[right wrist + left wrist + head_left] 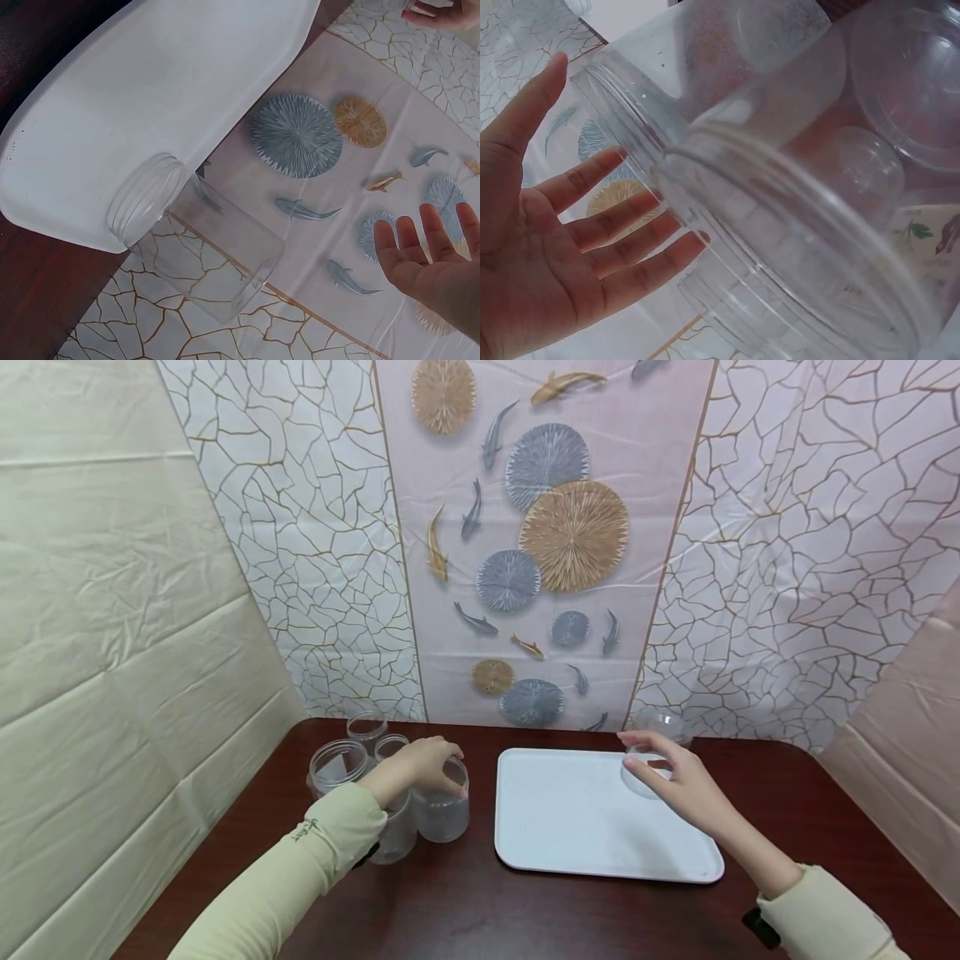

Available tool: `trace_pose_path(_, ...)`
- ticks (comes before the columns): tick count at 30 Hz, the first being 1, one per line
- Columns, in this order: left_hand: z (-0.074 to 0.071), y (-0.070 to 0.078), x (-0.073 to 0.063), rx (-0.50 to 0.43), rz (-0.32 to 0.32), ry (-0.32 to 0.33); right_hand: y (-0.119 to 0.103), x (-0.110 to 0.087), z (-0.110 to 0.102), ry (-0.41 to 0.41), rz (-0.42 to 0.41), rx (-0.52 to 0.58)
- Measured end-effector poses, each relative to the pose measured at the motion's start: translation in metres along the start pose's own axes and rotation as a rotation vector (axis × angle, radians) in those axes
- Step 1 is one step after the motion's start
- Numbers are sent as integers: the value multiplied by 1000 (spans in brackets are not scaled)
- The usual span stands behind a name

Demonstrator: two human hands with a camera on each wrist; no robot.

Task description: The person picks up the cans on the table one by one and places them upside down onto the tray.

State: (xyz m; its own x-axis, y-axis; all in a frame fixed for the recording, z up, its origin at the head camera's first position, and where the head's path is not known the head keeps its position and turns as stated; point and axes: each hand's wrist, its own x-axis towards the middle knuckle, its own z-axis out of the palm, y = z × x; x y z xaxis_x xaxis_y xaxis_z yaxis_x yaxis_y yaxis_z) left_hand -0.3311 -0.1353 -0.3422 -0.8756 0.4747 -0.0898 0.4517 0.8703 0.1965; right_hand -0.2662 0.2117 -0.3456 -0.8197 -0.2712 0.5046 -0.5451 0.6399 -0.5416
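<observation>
Above the table, the left hand is spread, released, at a clear jar, the right hand likewise near a second jar on the tray.

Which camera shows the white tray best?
Head view: the white tray shows nearly whole, its right side partly covered by the right hand. Right wrist crops it; left wrist shows only a small part, along the top.

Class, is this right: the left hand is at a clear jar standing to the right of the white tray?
The side is wrong. In the head view, the left hand is at a clear jar standing to the left of the white tray.
</observation>
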Motion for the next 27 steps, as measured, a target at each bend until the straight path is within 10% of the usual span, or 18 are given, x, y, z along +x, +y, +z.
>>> trace_pose_path(27,-14,8,2,35,-50,16,-3,1,2,0,1,5)
